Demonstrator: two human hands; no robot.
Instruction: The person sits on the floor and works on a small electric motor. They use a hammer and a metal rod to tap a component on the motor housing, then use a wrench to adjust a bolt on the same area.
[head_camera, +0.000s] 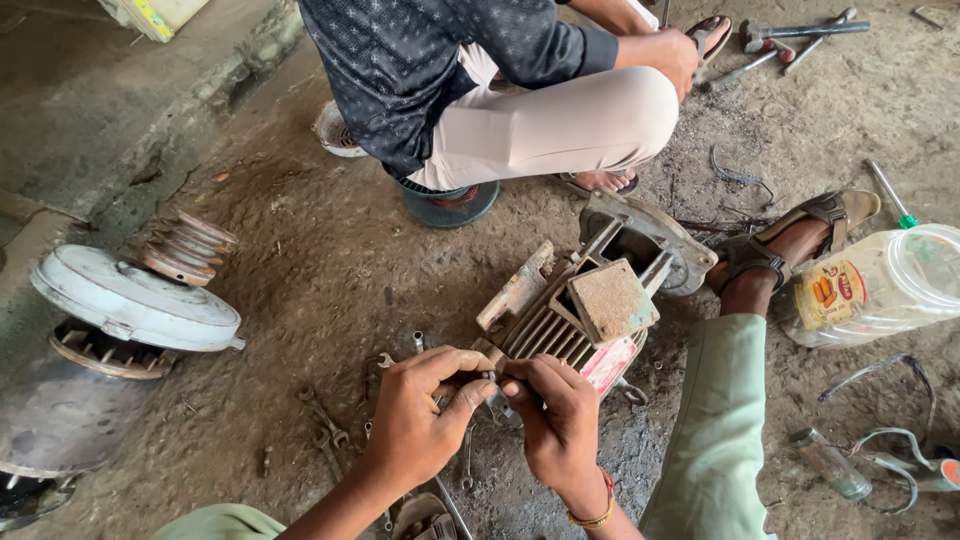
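Floor (300, 260): packed dirt, gritty and oil-dark.
Fan cover (135, 298): round, pale, dusty metal disc.
Motor (590, 300): ribbed grey casing, rusty square box on top, lying on the ground before the hands.
Left hand (420, 420): fingers pinched on a small metal part (490, 378).
Right hand (555, 415): fingertips closed on the same part, its shape mostly hidden.
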